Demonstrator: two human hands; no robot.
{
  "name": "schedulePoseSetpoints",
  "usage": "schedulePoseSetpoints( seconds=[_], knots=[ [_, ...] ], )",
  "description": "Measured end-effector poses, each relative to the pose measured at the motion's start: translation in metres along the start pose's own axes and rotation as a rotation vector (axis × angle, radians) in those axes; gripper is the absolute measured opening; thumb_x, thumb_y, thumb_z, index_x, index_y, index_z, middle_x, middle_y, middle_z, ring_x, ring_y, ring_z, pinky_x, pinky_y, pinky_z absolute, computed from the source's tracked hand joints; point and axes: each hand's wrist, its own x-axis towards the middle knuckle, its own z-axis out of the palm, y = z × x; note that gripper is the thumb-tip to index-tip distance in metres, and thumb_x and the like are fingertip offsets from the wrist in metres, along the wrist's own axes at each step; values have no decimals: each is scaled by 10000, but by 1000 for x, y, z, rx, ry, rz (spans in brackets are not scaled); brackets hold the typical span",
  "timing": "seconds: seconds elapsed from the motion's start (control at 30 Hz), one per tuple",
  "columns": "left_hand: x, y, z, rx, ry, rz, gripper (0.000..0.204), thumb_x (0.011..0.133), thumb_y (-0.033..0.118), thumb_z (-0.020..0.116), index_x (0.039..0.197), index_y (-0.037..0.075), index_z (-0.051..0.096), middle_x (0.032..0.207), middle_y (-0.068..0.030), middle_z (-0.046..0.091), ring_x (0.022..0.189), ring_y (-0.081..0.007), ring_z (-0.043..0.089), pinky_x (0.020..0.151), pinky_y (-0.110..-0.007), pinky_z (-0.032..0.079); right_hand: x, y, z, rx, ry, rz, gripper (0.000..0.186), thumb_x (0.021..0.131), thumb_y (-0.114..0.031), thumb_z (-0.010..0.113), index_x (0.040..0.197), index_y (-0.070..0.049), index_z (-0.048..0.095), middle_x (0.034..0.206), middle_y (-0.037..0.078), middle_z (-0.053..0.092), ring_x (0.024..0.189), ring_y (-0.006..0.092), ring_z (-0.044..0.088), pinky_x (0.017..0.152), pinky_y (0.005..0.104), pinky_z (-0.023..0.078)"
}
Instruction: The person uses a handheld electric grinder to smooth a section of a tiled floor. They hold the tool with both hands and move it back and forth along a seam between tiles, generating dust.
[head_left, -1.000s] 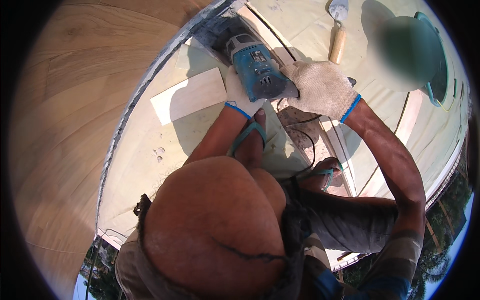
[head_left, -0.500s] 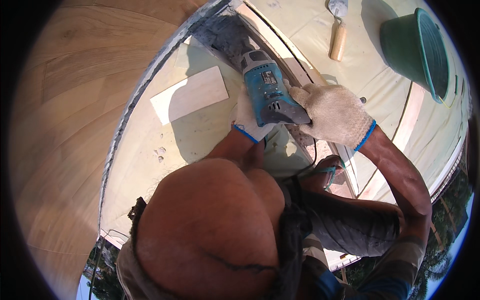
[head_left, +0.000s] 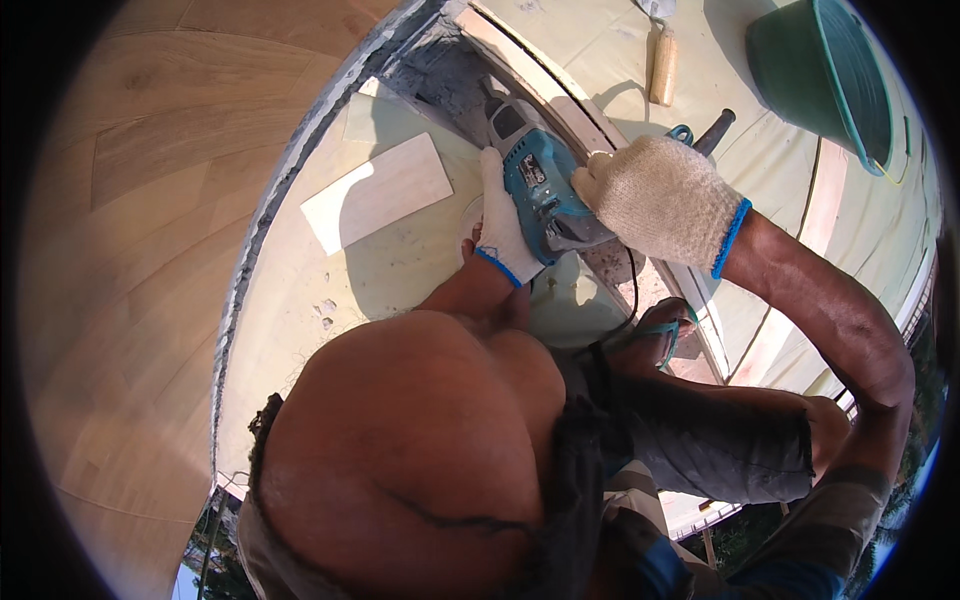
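A blue and grey power drill point(head_left: 545, 180) is between my gloved hands, its narrow front end pointing into a rough grey concrete recess point(head_left: 440, 75) at the top. My left hand point(head_left: 508, 215) is closed along the drill's left side, thumb lying on the casing. At its rear right, my right hand point(head_left: 655, 195) is curled against the drill; most of its fingers are hidden. Past the right glove sticks out a dark handle point(head_left: 716, 131) beside a blue loop point(head_left: 681, 133); what they belong to is unclear. A black cord point(head_left: 634, 290) hangs below the drill.
A pale rectangular board point(head_left: 385, 190) lies left of the drill. A wooden-handled trowel point(head_left: 662, 70) and a green bucket point(head_left: 835, 85) are at upper right. Wooden strips point(head_left: 530, 65) border the recess. My bent legs and a sandaled foot point(head_left: 655, 335) are close below.
The drill has tilted slightly, its front end now showing more. My right hand has shifted a little right and up, and the dark handle and blue loop beside it have come into sight.
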Motion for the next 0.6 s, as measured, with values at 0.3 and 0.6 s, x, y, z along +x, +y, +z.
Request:
schedulePoseSetpoints(
  seconds=[0.3, 0.6],
  knots=[
    [12, 10, -23, 8, -163, 155, 812, 1081, 775, 507, 1558, 122, 576, 1488, -122, 674, 1342, -340, 677, 1141, -567, 575, 4, 4, -4, 31, 85, 17, 294, 892, -146, 738, 1155, -23, 690, 878, 126, 700, 799, 308, 797, 659, 418, 645],
    [29, 39, -27, 45, -137, 200, 818, 1059, 794, 541, 1499, 107, 608, 1420, -141, 704, 1302, -326, 696, 1121, -546, 593, 38, 16, 16, 130, 185, 52, 245, 782, -139, 835, 988, -27, 766, 924, 167, 783, 879, 348, 829, 692, 427, 684]
  ],
)
